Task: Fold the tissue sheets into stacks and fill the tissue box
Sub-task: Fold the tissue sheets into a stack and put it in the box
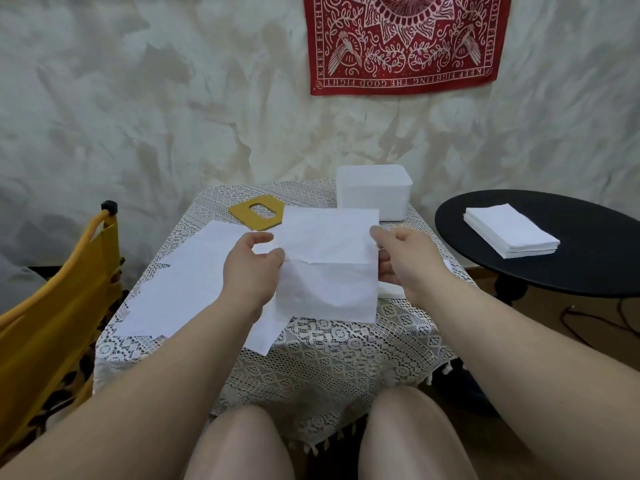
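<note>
Head view: my left hand [251,266] and right hand [403,259] pinch the tissue sheet [327,263] in front of the tissue box [374,195]; I should match its edges before creasing.

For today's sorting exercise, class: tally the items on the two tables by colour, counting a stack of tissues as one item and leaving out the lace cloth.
White: 4 (held tissue sheet, flat sheets, tissue box, tissue stack)
Yellow: 1 (lid)
Total: 5
A white edge under the right hand is too hidden to count.
</note>
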### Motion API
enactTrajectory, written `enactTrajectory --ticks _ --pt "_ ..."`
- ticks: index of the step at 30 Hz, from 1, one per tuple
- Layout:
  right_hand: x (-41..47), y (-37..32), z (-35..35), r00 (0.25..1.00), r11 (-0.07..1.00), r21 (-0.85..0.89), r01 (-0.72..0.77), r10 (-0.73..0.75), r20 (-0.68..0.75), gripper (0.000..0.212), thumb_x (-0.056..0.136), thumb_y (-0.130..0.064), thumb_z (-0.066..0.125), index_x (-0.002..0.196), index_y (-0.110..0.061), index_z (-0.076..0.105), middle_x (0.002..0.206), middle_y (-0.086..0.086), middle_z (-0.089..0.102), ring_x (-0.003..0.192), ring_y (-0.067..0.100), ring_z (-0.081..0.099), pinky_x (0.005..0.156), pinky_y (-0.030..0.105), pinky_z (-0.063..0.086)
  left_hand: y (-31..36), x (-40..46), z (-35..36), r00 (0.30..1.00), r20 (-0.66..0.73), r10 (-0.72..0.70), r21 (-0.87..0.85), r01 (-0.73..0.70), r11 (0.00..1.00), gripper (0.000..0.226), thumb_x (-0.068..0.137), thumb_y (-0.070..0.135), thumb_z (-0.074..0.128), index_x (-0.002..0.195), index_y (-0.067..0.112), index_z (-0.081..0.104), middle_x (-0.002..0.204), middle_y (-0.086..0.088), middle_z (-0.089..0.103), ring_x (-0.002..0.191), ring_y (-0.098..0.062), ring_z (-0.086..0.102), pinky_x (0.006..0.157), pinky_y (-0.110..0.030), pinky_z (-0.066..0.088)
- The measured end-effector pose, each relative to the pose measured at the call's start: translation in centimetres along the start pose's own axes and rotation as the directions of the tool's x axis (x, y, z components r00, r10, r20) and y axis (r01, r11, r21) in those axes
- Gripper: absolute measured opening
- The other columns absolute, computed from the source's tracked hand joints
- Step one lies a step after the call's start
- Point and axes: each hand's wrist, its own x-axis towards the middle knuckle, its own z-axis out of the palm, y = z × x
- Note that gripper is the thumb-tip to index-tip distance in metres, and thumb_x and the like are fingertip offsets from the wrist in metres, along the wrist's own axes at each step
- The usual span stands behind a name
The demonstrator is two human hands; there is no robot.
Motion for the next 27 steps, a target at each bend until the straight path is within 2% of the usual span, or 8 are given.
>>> enactTrajectory --ticks 3,7,10,13,15,19,23,27 --pt "-0.5 0.1 -0.2 0.983 0.977 -0.157 0.147 -0.128 0.128 0.017 0.079 -0.017 0.074 0.080 -0.011 0.059 0.079 0.008 0.061 0.067 0.018 0.057 0.070 0.036 0.054 -0.2 -0.1 0.0 0.999 -0.018 0.034 0.022 -0.034 0.999 0.012 0.089 0.017 0.056 0.098 0.025 0.054 0.074 -0.007 0.064 0.060 -0.020 0.051 0.061 -0.030 0.043" --pt "-0.2 0.6 -0.3 0.956 0.788 -0.543 0.292 -0.233 0.176 0.025 0.075 -0.008 0.073 0.097 -0.017 0.068 0.081 -0.003 0.060 0.070 0.009 0.051 0.072 0.024 0.043 -0.4 -0.2 -0.4 0.995 0.033 0.090 0.033 -0.091 0.995 0.012 0.089 0.014 0.056 0.090 0.025 0.059 0.072 -0.001 0.063 0.058 -0.017 0.048 0.061 -0.029 0.042" --pt "-0.1 0.6 -0.4 0.949 0.747 -0.587 0.312 -0.276 0.152 0.023 0.078 -0.009 0.070 0.098 -0.019 0.070 0.084 0.002 0.064 0.074 0.014 0.053 0.073 0.025 0.042 -0.4 -0.4 -0.7 0.984 0.127 0.125 0.079 -0.136 0.988 0.020 0.086 0.011 0.063 0.097 0.027 0.067 0.088 0.005 0.067 0.073 -0.008 0.059 0.065 -0.018 0.044" --pt "0.0 0.6 -0.6 0.942 0.735 -0.593 0.329 -0.298 0.153 0.020 0.080 -0.011 0.070 0.098 -0.018 0.072 0.078 -0.003 0.062 0.070 0.010 0.053 0.068 0.020 0.040 -0.6 -0.4 -0.9 0.974 0.167 0.151 0.152 -0.177 0.972 0.024 0.084 0.009 0.066 0.098 0.029 0.067 0.096 0.007 0.068 0.091 -0.004 0.062 0.072 -0.013 0.046" --pt "-0.1 0.5 -0.7 0.938 0.738 -0.580 0.343 -0.306 0.165 0.019 0.080 -0.012 0.070 0.097 -0.019 0.072 0.075 -0.009 0.060 0.067 0.005 0.051 0.064 0.014 0.038 -0.7 -0.4 -0.9 0.973 0.162 0.164 0.206 -0.196 0.959 0.023 0.084 0.010 0.066 0.096 0.030 0.068 0.091 0.005 0.068 0.084 -0.007 0.062 0.068 -0.019 0.048" --pt "-0.1 0.6 -0.9 0.935 0.686 -0.638 0.349 -0.302 0.187 0.022 0.080 -0.012 0.070 0.102 -0.017 0.072 0.076 -0.015 0.059 0.068 0.001 0.051 0.069 0.018 0.036 -0.7 -0.5 -0.6 0.968 0.171 0.183 0.260 -0.224 0.939 0.020 0.086 0.013 0.065 0.092 0.031 0.069 0.082 0.003 0.065 0.058 -0.010 0.050 0.050 -0.018 0.038" --pt "-0.4 0.4 -1.3 0.916 0.612 -0.690 0.387 -0.340 0.213 0.016 0.084 -0.014 0.067 0.099 -0.015 0.073 0.081 -0.008 0.064 0.078 0.008 0.055 0.068 0.016 0.034 -0.5 -0.3 -0.4 0.968 0.135 0.210 0.260 -0.239 0.936 0.017 0.084 0.017 0.067 0.081 0.034 0.068 0.082 0.001 0.067 0.076 -0.014 0.058 0.063 -0.025 0.046" --pt "-0.1 0.4 -1.5 0.893 0.566 -0.708 0.423 -0.392 0.219 0.008 0.085 -0.019 0.067 0.089 -0.021 0.073 0.095 -0.002 0.061 0.078 0.011 0.053 0.073 0.022 0.036 -0.2 -0.2 -0.2 0.957 0.133 0.256 0.306 -0.286 0.908 0.015 0.084 0.021 0.069 0.075 0.033 0.065 0.091 0.002 0.061 0.069 -0.011 0.055 0.062 -0.025 0.040"
